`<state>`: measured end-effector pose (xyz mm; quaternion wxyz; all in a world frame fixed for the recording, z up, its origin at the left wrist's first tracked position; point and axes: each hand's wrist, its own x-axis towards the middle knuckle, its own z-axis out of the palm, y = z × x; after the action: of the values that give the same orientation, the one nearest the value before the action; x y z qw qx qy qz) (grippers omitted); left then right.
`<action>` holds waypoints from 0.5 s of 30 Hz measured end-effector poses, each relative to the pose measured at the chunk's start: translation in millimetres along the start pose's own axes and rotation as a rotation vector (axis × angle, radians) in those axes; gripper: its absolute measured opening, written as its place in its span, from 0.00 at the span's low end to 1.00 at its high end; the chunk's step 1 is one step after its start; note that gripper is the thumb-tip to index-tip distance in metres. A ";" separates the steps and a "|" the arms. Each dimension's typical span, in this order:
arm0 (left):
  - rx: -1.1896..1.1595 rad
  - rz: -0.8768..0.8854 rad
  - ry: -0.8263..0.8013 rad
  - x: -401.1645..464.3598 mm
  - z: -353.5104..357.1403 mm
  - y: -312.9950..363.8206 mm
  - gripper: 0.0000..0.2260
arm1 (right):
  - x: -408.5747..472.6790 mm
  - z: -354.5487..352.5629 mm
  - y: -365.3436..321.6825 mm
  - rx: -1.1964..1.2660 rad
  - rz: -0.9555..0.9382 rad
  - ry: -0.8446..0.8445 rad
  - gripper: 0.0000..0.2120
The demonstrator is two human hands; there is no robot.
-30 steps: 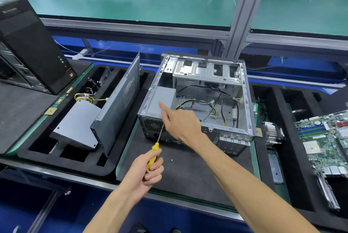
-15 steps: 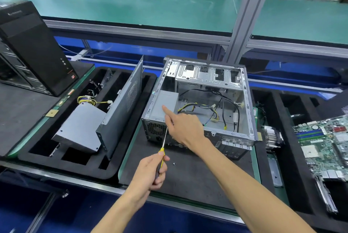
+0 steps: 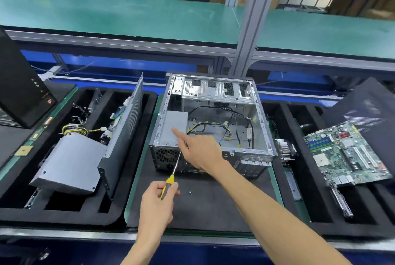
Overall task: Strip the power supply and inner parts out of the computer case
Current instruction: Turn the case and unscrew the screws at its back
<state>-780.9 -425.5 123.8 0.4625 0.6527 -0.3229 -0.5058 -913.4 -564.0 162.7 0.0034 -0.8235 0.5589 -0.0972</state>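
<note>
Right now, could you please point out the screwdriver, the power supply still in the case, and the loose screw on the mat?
screwdriver (image 3: 168, 185): head view, on its yellow handle.
power supply (image 3: 171, 123): head view, on its grey top face.
loose screw (image 3: 190, 193): head view, on its whole small body.

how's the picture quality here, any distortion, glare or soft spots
Head view: wide-angle bending curves the green bench edge and splays the aluminium post; the far background is soft, with a blown-out patch at top right; the computer case and power supply are evenly lit and fairly sharp, with mild sheen on the drive cage; the left hand on the screwdriver is slightly soft.
</note>
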 end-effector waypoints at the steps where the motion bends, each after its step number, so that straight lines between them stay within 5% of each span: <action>1: -0.001 0.018 0.004 1.2 -3.4 -1.4 0.09 | -0.1 0.6 -0.2 -0.008 0.002 0.004 0.22; 9: -0.459 -0.331 -0.314 -1.5 -4.7 10.2 0.22 | -0.9 3.5 -0.9 -0.025 0.016 0.037 0.22; 15: -0.336 -0.247 -0.328 -1.2 0.3 15.5 0.14 | -0.9 2.8 -2.4 0.003 0.052 0.029 0.22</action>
<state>-780.8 -430.2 138.7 0.4407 0.5106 -0.2226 -0.7040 -911.0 -562.6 160.0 -0.0008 -0.8073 0.5798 -0.1099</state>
